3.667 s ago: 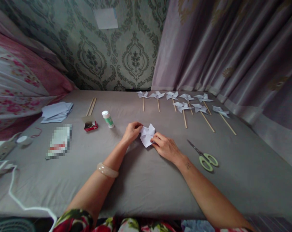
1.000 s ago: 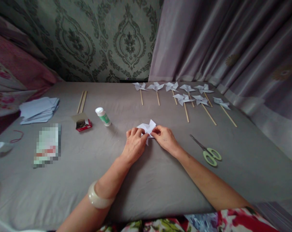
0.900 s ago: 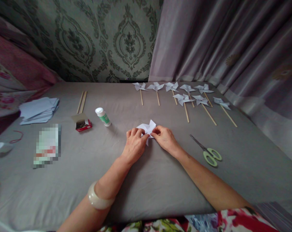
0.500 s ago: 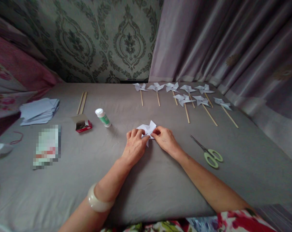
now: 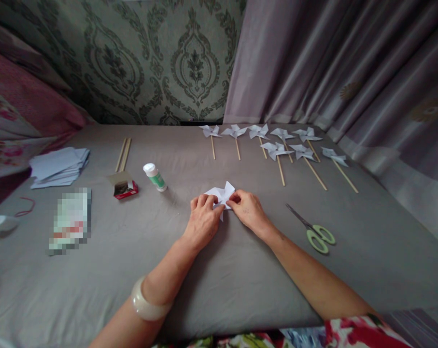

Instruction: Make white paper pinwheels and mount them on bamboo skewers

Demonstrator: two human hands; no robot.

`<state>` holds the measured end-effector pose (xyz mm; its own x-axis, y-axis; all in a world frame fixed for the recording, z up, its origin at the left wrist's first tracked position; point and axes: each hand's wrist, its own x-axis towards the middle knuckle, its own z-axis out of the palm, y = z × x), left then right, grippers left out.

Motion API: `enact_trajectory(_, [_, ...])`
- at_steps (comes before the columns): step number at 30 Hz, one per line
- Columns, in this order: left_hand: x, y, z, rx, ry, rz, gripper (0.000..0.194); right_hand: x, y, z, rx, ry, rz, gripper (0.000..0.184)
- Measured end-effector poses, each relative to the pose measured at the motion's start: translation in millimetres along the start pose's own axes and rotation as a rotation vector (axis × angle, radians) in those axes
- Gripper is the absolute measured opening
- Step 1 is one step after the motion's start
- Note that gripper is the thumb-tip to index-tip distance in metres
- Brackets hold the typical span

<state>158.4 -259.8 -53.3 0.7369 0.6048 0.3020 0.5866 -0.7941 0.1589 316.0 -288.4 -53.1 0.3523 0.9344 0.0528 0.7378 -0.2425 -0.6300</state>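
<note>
A folded white paper pinwheel lies on the grey cloth in the middle. My left hand covers its near left part, with the fingers curled down and pressing on the paper. From the right, my right hand pinches the paper's edge with its fingertips. Most of the paper's near half is hidden under the two hands.
Several finished paper pinwheels on sticks lie at the back right. Green-handled scissors rest right of my right hand. To the left are a glue bottle, a small red box, two wooden sticks and a paper stack.
Since the oldest frame my left hand has slid over the paper and both hands have closed in on it. In the last second they hardly move.
</note>
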Motion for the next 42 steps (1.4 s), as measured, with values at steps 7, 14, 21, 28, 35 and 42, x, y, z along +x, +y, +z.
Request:
enact_trajectory(7, [0,0,1.2,0.003,0.002,-0.001,0.027,0,-1,1,-0.010,0.015,0.006,0.004])
enact_trajectory(14, [1,0,-0.1,0.004,-0.014,-0.002,0.027,0,-3,-1,-0.017,0.014,0.016,0.004])
enact_trajectory(21, [2,2,-2.6,0.031,-0.012,0.007,0.027,0,-1,2,-0.033,0.015,0.003,0.005])
enact_trajectory(28, [2,2,-1.3,0.035,-0.006,0.011,0.025,-6,-2,-10,-0.054,0.027,-0.134,0.013])
enact_trajectory(35, [2,4,-2.2,0.078,-0.015,0.013,0.023,-19,-7,-18,-0.296,-0.078,-0.327,0.029])
enact_trajectory(42, [1,3,2.1,0.064,0.009,0.017,0.021,-20,-15,-15,-0.434,-0.116,-0.341,0.030])
